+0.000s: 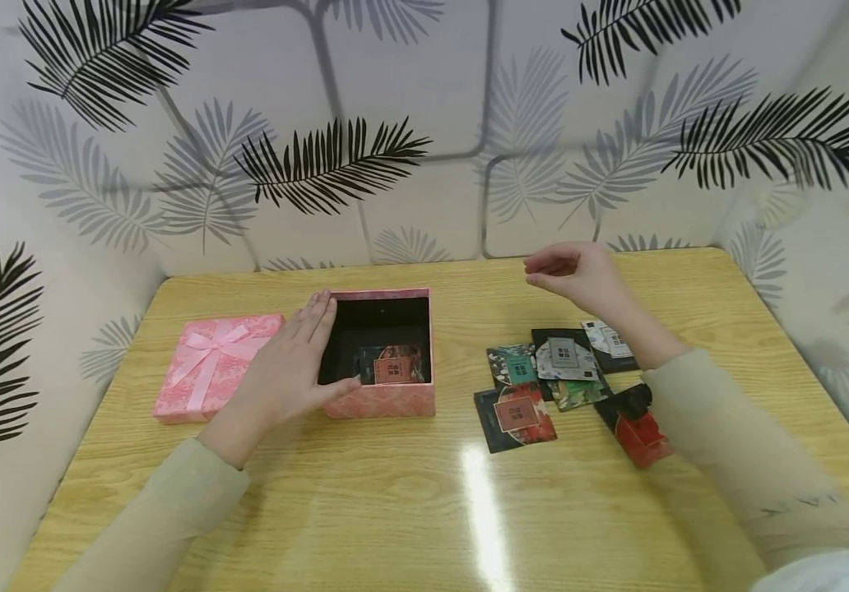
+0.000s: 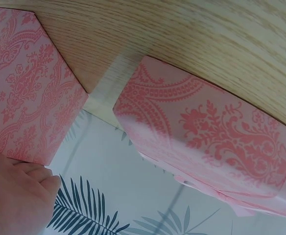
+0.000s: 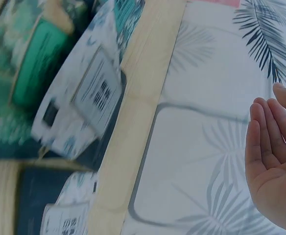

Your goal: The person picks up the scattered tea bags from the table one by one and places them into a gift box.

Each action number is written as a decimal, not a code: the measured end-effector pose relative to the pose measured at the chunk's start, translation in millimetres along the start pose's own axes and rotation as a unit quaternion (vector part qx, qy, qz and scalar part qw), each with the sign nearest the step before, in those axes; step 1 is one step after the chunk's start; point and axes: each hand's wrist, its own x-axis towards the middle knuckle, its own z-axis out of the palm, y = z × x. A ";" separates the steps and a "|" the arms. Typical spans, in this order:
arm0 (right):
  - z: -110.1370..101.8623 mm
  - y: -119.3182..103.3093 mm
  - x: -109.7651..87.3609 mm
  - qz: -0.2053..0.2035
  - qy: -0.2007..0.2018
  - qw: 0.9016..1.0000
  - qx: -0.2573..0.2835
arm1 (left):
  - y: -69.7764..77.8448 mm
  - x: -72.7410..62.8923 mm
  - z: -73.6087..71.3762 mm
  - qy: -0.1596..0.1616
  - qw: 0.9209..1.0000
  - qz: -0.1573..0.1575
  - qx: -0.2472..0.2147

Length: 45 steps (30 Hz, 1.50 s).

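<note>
My left hand (image 1: 287,362) rests against the left side of an open pink patterned box (image 1: 380,403), fingers stretched along the rim and thumb at the front edge. Inside the black interior lies a dark packet with a reddish label (image 1: 392,368). Raised over the right part of the table is my right hand (image 1: 580,279), its fingers loosely bent and its palm bare in the right wrist view. Below it are several printed packets: a red and black one (image 1: 517,418), a teal-labelled one (image 1: 517,367), a grey-white one (image 1: 565,355) and a black-and-white one (image 1: 608,341).
The pink lid (image 1: 180,382) with its ribbon bow (image 1: 215,349) sits left of the box, partly behind my left hand. Beside my right sleeve lies a black and red item (image 1: 639,432). A leaf-patterned covering (image 1: 424,82) surrounds the wooden table (image 1: 365,493).
</note>
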 end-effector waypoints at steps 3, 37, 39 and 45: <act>-9.2 8.7 -5.3 0.009 0.011 1.000 -0.003 | -0.3 -0.7 0.2 0.001 1.000 0.000 -0.001; -63.2 112.4 -62.6 0.128 0.051 0.989 -0.055 | -0.9 -2.1 0.9 -0.004 1.000 -0.008 -0.011; -63.5 116.8 -63.5 0.134 0.047 0.988 -0.059 | -0.6 -1.8 0.6 -0.003 1.000 -0.007 -0.011; -64.9 124.2 -66.0 0.145 0.024 0.986 -0.074 | 0.0 -1.6 0.7 0.001 1.000 -0.007 -0.010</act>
